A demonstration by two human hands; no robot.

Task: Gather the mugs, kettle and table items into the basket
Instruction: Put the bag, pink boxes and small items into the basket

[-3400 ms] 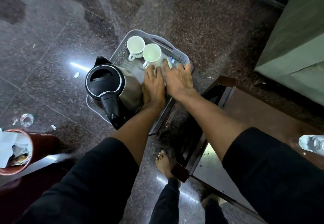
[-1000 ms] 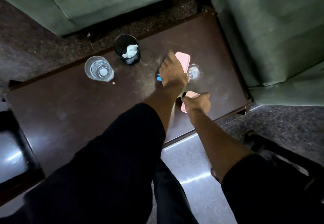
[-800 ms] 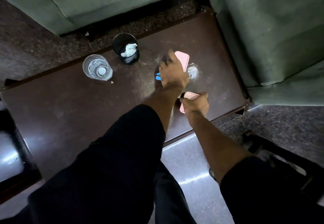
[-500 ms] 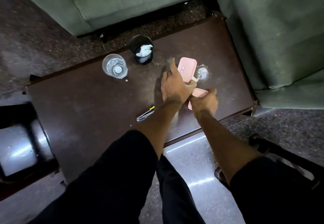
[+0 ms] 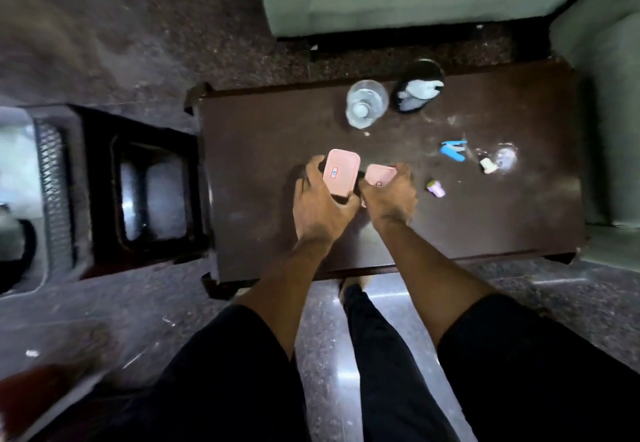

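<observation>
1. A pink box (image 5: 341, 172) is gripped in the left hand (image 5: 320, 204) above the dark table (image 5: 263, 171).
2. A second pink box (image 5: 380, 175) is clutched by the right hand (image 5: 389, 197), just beside the first.
3. A clear glass (image 5: 366, 103), a black cup (image 5: 417, 87) and small blue, purple items are seen farther back on the table.
4. The grey basket (image 5: 52, 196) is seen blurred at far left.

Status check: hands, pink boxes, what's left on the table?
Left hand shut on pink box; right hand shut on second box. Glass, black cup, blue item left on table. Nothing in the way.
</observation>
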